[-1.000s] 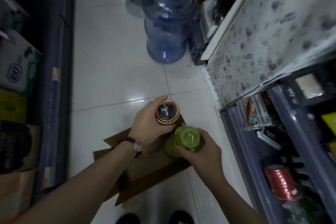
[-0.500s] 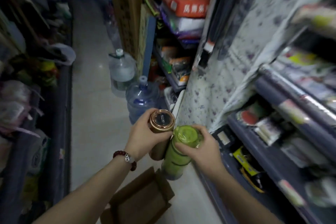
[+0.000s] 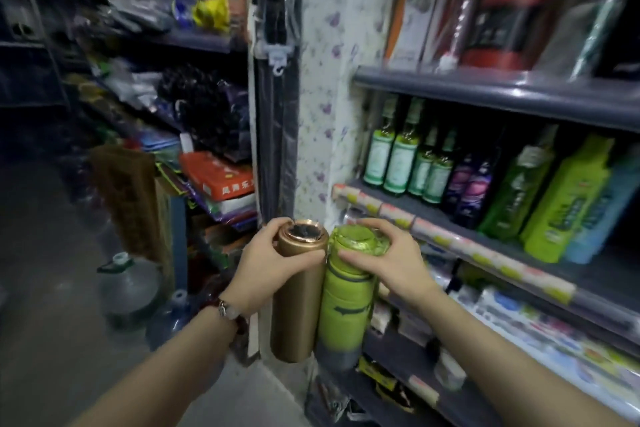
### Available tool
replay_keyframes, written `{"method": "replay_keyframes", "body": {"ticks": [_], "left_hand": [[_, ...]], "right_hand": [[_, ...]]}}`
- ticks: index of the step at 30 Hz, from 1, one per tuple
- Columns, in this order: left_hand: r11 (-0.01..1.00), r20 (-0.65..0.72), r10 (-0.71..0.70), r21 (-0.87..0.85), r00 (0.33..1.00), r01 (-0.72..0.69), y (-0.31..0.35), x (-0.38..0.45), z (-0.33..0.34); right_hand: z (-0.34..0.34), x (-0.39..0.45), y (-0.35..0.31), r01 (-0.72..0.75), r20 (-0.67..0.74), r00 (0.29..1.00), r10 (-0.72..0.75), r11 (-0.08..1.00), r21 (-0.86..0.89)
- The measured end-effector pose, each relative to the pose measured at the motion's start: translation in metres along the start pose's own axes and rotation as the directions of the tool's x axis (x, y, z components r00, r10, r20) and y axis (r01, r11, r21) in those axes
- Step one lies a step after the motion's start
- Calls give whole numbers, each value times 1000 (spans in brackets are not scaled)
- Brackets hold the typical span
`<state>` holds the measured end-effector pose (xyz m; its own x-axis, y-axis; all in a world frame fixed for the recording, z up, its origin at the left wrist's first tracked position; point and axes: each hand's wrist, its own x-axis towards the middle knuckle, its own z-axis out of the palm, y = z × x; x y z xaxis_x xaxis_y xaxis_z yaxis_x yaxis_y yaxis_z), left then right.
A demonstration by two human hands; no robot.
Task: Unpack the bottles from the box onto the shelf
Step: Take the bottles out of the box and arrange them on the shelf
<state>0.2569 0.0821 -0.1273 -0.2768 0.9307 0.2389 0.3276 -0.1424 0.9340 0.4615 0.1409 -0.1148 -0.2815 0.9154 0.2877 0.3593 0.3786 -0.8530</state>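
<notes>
My left hand (image 3: 263,270) grips the top of a tall gold bottle (image 3: 297,308), held upright in the air. Right beside it, touching, hangs a green bottle (image 3: 344,308) with a green lid, and my right hand (image 3: 388,260) grips it at the cap. Both bottles hover in front of the left end of a grey shelf (image 3: 426,211) that carries green and purple bottles (image 3: 398,163) and bright green and blue packs. The cardboard box is out of view.
A floral-papered panel (image 3: 325,107) bounds the shelf on the left, with a dark post (image 3: 273,114) beside it. Another shelf (image 3: 485,90) above holds tall boxed goods. Lower shelves are crowded with packets. Two water jugs (image 3: 128,288) stand on the floor at left.
The view has swung up from the floor and the open box to the shelves. Both hands have lifted the two bottles out of the box to shelf height.
</notes>
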Motion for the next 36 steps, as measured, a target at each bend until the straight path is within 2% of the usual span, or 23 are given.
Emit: {"method": "replay_keyframes", "body": {"ticks": [7,14,17,22,26,30,36], "left_hand": [[992,92,103,-81,990,-96,115,22,48],[954,172,266,-189,948,-233,223,33,111],[929,163,337,-218,927,-299,259,38,136],[885,229,438,-280,869,-372,316,35,173],[814,222,558,-333,800,-475,365,30,196],[703,138,679,-403,721,-585,411,30,211],[543,-2,804,-405,594,-736,452,40,233]], "right_hand": [[-114,-2,-63,52,-209,976,-59,998,-37],[-231,-11,-106,67,-339,936,-97,993,-100],[-279,-14,-123,62,-377,918,-127,981,-182],[-346,-31,-155,50,-428,883,-190,947,-317],[-389,-47,-180,42,-522,809,-270,912,-408],[-419,-60,-210,90,-608,695,-384,885,-457],[-445,-66,-238,145,-653,519,-552,809,-569]]}}
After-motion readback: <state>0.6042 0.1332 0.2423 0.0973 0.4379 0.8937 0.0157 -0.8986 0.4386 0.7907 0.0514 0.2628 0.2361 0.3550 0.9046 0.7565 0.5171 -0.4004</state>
